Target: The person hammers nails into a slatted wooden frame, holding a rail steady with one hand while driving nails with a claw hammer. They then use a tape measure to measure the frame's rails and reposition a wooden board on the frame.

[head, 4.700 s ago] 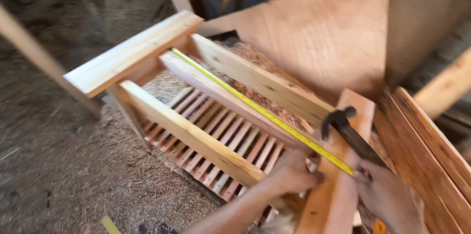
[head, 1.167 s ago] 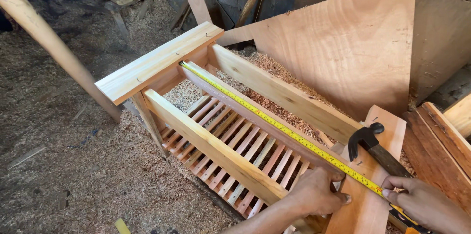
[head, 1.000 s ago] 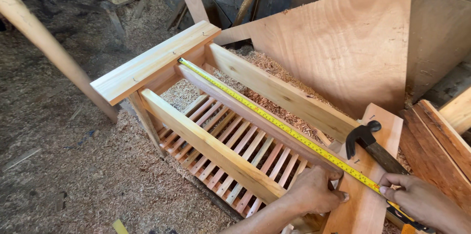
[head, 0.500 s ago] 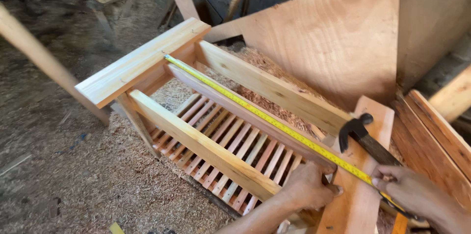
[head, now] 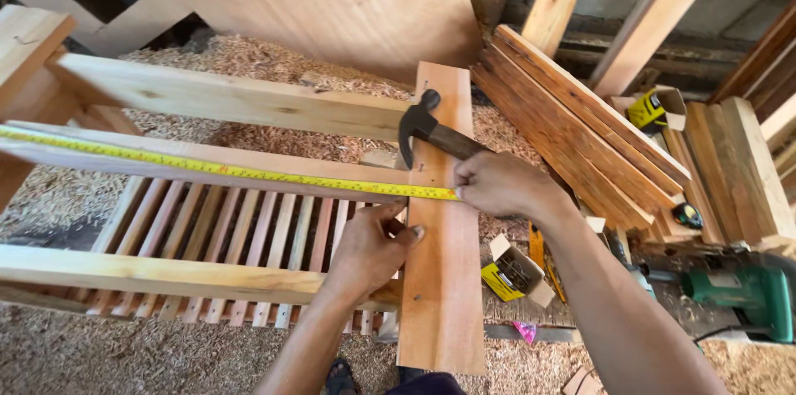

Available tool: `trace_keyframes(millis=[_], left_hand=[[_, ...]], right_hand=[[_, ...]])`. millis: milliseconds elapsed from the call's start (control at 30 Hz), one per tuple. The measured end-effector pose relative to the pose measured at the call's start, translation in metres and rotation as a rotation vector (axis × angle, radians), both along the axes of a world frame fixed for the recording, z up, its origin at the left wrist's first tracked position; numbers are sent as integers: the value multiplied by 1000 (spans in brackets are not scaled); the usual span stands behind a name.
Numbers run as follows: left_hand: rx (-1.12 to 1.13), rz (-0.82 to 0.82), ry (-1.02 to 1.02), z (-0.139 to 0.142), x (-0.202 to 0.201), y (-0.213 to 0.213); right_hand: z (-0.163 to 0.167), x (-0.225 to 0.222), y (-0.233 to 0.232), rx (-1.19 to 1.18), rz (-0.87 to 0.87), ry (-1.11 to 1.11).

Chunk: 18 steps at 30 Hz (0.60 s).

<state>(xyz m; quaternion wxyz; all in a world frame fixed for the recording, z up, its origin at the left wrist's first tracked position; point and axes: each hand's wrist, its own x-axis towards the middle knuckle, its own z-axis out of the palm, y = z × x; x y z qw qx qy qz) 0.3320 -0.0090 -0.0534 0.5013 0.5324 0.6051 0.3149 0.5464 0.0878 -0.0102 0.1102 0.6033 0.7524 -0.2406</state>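
We see two bare hands at work on a wooden frame. The right hand (head: 496,184) is curled, its fingertips pinched on the end of one yellow tape measure (head: 249,173), which it holds where the tape meets the left edge of a reddish board (head: 441,279). The left hand (head: 369,247) lies flat and loosely bent, fingers closed on nothing: the palm presses on the lower pale rail (head: 166,275) and the thumb and fingertips touch the board's left edge, just below the tape's end.

The tape runs leftward from the pinching fingers, along the top of the middle rail (head: 249,159), and leaves the view at the left margin. We count three pale rails lying roughly parallel, the uppermost (head: 224,96) ending beside the board. Beneath them lies a row of thin slats (head: 249,233); their number cannot be fixed because the rails hide some.

One hammer (head: 431,130) rests on the board just above the right hand, head to the left. To the right we see a stack of planks (head: 580,130), one open box of nails (head: 514,271), and one green power tool (head: 746,295). Sawdust (head: 274,63) covers the ground.
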Motion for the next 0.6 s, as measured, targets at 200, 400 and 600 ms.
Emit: trace_keyframes(millis=[200,400,600], left_hand=[[-15,19,-122,2,2,1],[-146,41,-129,8,2,0],[-52,13,-77,14,1,-1]], right_hand=[[16,-8,-7,-38,-45,12],[12,-4,-6,-47,-74,-7],[7,-2,-2,-28,-43,18]])
